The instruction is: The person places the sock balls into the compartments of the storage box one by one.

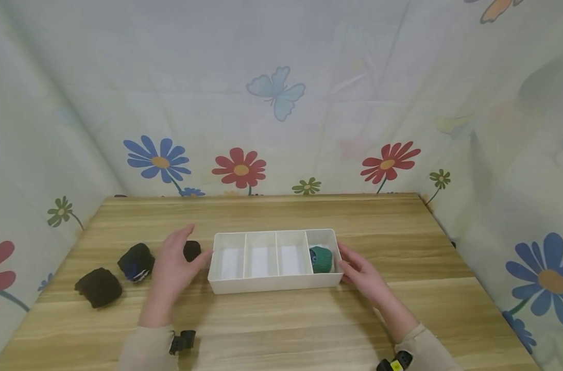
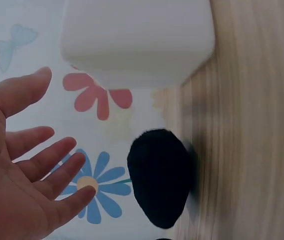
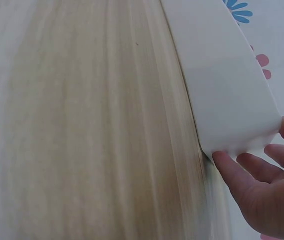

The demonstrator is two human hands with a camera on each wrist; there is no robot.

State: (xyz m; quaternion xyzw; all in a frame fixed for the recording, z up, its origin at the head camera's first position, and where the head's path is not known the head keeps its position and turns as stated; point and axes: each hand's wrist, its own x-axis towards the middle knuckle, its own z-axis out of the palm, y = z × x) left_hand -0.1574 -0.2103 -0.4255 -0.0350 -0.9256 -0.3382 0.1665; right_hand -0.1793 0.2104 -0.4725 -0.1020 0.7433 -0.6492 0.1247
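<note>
A white box (image 1: pixel 275 283) with several compartments stands on the wooden table. In its rightmost compartment lies a green ribbed bundle (image 1: pixel 322 259) with some blue, looking like a balled sock. My right hand (image 1: pixel 365 276) touches the box's right end with its fingertips; the right wrist view shows them against the end wall (image 3: pixel 236 115). Beside the left end, my left hand (image 1: pixel 173 263) has thumb and fingers spread, holding nothing. A small black bundle (image 2: pixel 159 177) lies near it, partly hidden by the hand in the head view.
Left of my left hand lie two more dark bundles: one black with blue and white (image 1: pixel 136 262), one plain dark (image 1: pixel 99 287). The wooden table (image 1: pixel 281 330) ends at the back against a flower-printed cloth (image 1: pixel 281 139), which also hangs along both sides.
</note>
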